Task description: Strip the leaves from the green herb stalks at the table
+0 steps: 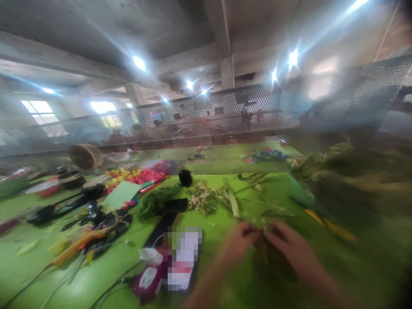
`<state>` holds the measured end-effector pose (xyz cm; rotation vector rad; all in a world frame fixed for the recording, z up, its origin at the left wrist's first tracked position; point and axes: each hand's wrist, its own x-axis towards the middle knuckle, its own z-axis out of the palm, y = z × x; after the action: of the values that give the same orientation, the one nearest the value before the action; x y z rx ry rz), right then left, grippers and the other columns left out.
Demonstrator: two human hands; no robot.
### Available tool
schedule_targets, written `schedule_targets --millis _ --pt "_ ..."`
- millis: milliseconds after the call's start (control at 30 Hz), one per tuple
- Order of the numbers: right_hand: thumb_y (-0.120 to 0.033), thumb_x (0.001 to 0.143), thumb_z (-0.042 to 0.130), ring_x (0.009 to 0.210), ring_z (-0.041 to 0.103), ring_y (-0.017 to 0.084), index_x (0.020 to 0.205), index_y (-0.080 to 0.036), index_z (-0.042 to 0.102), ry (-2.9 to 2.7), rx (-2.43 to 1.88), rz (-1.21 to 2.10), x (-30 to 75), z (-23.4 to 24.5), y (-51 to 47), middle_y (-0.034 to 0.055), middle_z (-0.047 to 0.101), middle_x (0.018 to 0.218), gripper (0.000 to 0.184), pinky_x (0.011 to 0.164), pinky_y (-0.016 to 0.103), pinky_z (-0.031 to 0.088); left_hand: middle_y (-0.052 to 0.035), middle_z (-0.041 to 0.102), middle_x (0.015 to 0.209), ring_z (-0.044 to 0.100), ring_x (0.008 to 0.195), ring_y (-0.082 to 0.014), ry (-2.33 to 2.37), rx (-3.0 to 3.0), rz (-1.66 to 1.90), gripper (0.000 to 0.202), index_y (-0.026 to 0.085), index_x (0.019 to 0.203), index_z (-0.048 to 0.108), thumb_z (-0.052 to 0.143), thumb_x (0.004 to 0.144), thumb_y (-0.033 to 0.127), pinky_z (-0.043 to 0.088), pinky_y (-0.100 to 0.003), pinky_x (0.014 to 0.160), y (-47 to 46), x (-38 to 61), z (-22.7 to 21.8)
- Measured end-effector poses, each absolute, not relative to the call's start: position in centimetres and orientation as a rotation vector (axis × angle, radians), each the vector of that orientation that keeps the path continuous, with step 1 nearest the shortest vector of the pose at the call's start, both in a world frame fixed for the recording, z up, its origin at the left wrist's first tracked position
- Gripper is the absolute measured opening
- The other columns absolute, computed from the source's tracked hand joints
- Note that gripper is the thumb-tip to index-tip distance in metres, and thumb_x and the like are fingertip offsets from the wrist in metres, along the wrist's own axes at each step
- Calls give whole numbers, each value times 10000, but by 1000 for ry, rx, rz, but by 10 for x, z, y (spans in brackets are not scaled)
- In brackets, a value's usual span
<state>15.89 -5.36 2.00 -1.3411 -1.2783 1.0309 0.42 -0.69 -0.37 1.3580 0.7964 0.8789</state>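
Observation:
My left hand (pixel 240 242) and my right hand (pixel 291 246) meet low in the middle of the view over the green table (pixel 96 274). Both pinch a small bunch of green stems and leaves (pixel 262 234) between their fingertips. The picture is smeared by motion, so the fingers' exact grip is soft. More cut stems and pale flower buds (pixel 206 197) lie just beyond the hands.
A phone (pixel 162 227) and a small packet (pixel 151 274) lie to the left. Further left are black tools and cables (pixel 96 214), a green card (pixel 120 193), pink and yellow flowers (pixel 138 176), a black cup (pixel 186 177). A foliage pile (pixel 341 180) fills the right. A perforated screen (pixel 225 124) backs the table.

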Motion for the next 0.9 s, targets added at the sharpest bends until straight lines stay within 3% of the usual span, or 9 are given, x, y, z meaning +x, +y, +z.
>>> schedule_targets --millis 300,533,667,900 --pt "-408 652 640 643 596 190 696 -212 665 -1285 -1383 986 158 25 -52 20 690 687 202 608 268 473 -22 600 692 531 673 -136 767 1318 896 291 116 764 616 753 637 339 417 -290 730 -6 2 -6" --pt "-420 670 632 656 606 190 736 -220 676 -1300 -1410 1006 159 24 -53 13 696 702 215 609 255 473 -23 597 680 537 667 -136 734 1305 896 248 115 750 626 722 670 329 426 -292 728 -5 0 -5" --pt "-428 673 631 736 632 208 799 -223 689 -1306 -1412 980 160 23 -54 25 724 808 248 660 261 487 -20 605 701 542 692 -134 725 1336 868 185 123 764 622 703 681 268 427 -290 754 -6 0 -4" --pt "-417 683 610 761 660 220 834 -209 674 -1370 -1421 944 158 24 -53 32 736 826 264 692 282 502 5 568 685 515 684 -119 795 1392 907 94 135 789 590 587 696 123 413 -268 742 -8 4 -7"
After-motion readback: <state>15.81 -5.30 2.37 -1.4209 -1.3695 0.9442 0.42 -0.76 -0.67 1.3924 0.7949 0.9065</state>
